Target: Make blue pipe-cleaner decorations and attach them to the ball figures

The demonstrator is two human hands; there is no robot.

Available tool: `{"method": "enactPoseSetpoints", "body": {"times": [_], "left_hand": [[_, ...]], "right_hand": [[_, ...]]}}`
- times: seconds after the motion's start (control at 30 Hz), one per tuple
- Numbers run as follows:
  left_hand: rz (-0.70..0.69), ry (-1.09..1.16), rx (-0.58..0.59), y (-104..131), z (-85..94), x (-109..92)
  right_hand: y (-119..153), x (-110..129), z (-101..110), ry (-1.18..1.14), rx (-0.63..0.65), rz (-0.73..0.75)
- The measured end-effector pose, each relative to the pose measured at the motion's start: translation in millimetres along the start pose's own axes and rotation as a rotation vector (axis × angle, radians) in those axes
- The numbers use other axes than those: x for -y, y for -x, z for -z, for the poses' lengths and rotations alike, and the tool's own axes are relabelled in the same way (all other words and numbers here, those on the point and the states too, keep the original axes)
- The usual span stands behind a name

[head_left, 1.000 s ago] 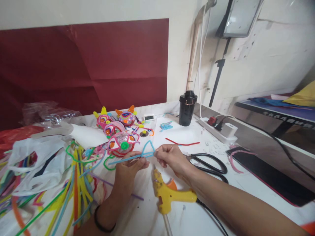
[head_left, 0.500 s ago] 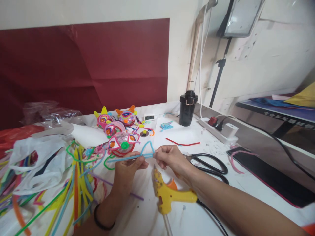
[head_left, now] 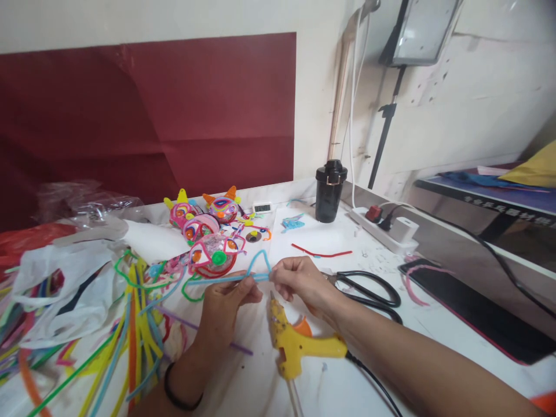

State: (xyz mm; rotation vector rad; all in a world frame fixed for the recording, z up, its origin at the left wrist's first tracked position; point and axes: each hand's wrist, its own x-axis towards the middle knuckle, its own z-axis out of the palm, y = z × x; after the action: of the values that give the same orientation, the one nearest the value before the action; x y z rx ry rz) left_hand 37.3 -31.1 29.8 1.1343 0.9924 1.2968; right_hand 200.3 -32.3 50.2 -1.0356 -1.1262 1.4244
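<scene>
A light blue pipe cleaner (head_left: 259,256) is bent into a triangle, with a long straight end running left. My left hand (head_left: 226,298) pinches it along the straight part between thumb and fingers. At the triangle's right corner, the fingertips of my right hand (head_left: 299,279) are closed on the same pipe cleaner. Just below the hands lies a yellow glue gun (head_left: 291,347), its nozzle pointing up toward them. Black-handled scissors (head_left: 369,289) rest beyond my right wrist, partly hidden by it. Decorated round figures (head_left: 217,255) stand behind my left hand.
Many coloured pipe cleaners (head_left: 130,336) and a white bag (head_left: 65,301) cover the left side. A red pipe cleaner (head_left: 321,253), a black cup (head_left: 329,194), a power strip (head_left: 382,231) and a dark phone-like slab (head_left: 478,313) lie toward the back and right.
The camera view has shifted very slightly. Both hands keep their hold on the blue pipe cleaner, with no other visible change.
</scene>
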Motion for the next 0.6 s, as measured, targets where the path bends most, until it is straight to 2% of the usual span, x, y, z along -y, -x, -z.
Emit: {"method": "enactPoseSetpoints", "body": {"times": [0.43,0.6], "left_hand": [[0.048,0.106,-0.071,1.1,-7.7,-6.3],[0.089,0.148,-0.102,3.2,-9.2,-7.6]], "right_hand": [[-0.9,-3.1,0.3,-0.022,0.048,0.038],[-0.9,-6.2,0.4,-0.062,0.138,0.119]]}}
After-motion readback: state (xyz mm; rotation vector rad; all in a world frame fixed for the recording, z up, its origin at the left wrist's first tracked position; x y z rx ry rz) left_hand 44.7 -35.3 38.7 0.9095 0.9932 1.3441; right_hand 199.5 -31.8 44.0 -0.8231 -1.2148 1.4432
